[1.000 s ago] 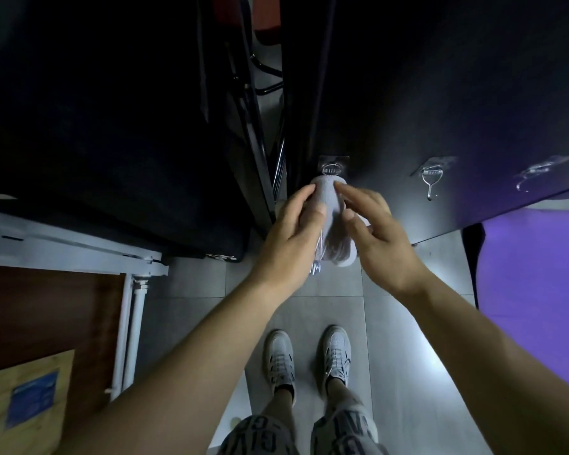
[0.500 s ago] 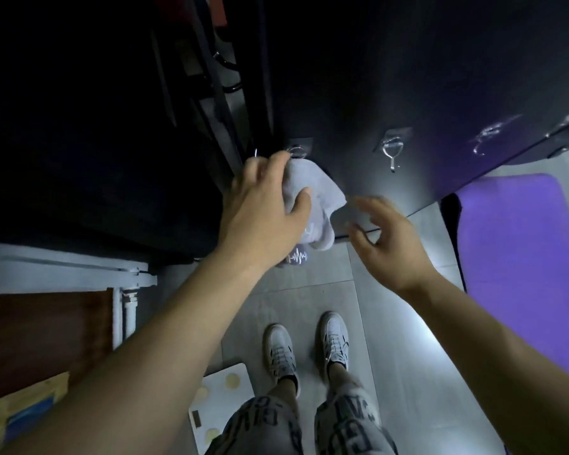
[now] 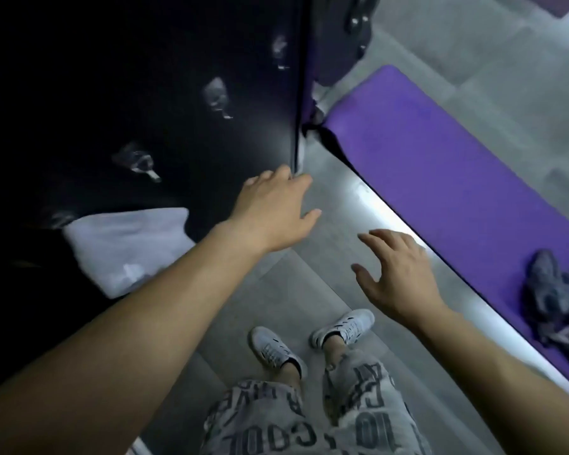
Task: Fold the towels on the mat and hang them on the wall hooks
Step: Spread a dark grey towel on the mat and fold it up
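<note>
Towels: one pale towel [image 3: 125, 247] hangs folded on the dark wall [image 3: 145, 77], and one crumpled dark towel [image 3: 559, 307] lies on the purple mat [image 3: 440, 165]. Three bare hooks [image 3: 138, 162] show beside the hung one. Left hand [image 3: 273, 211] and right hand [image 3: 398, 274] are both empty, fingers spread. The step looks like going for the next towel, which calls for reaching to the mat.

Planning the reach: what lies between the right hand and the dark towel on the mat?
Head view: bare floor, then bare mat, between right hand and towel.
</note>
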